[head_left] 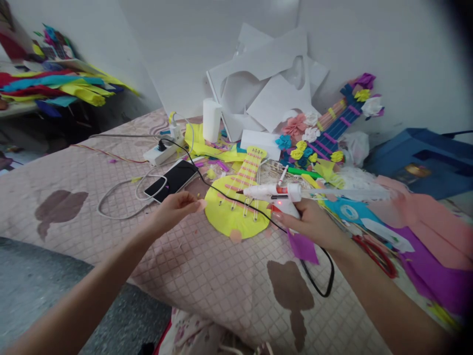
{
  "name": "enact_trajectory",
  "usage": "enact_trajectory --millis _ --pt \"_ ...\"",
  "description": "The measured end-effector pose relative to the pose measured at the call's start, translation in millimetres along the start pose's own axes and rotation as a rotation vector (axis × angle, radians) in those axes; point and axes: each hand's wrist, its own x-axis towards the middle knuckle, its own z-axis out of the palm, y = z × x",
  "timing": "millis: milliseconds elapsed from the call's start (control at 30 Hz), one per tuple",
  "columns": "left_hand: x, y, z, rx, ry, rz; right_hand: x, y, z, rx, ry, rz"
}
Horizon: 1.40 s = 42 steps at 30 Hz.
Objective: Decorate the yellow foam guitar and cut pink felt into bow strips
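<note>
Pinched in my left hand (182, 209) is a small round piece of peach paper (201, 205), held just left of a yellow paper guitar (218, 217). White strings and peach stripes run along the guitar's neck, and a peach paper disc (235, 235) lies at its lower edge. My right hand (314, 222) is closed around a white hot glue gun (266, 191) with a small red light lit. Its nozzle points left over the guitar body, and a clear glue stick (343, 194) sticks out behind. The black cord (229, 197) crosses in front of the guitar.
A phone (173, 180) and a white power strip (162, 154) with cables sit at left. Behind stand white cut-out boards (273, 64) and a blue flower-covered guitar (332, 130). Red-handled scissors (377, 256), purple paper (436, 281) and a blue bag (421, 158) are at right.
</note>
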Motion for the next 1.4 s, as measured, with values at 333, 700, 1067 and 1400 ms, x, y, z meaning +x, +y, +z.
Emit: enact_trajectory --millis 333,700,1067,1400 --pt "45.3 -6.4 -0.9 -0.074 -0.007 -0.116 15.6 -7.2 7.1 -0.013 -0.039 0.007" --pt "21.4 -19.7 17.1 0.047 -0.111 0.062 5.7 -15.9 21.0 -0.036 -0.127 0.045" --pt "25.0 -21.7 18.3 0.186 -0.039 0.091 8.9 -15.8 42.9 -0.117 -0.141 -0.013" --pt "30.7 -22.6 6.4 0.062 -0.062 -0.012 20.3 -26.5 55.1 -0.164 -0.183 -0.069"
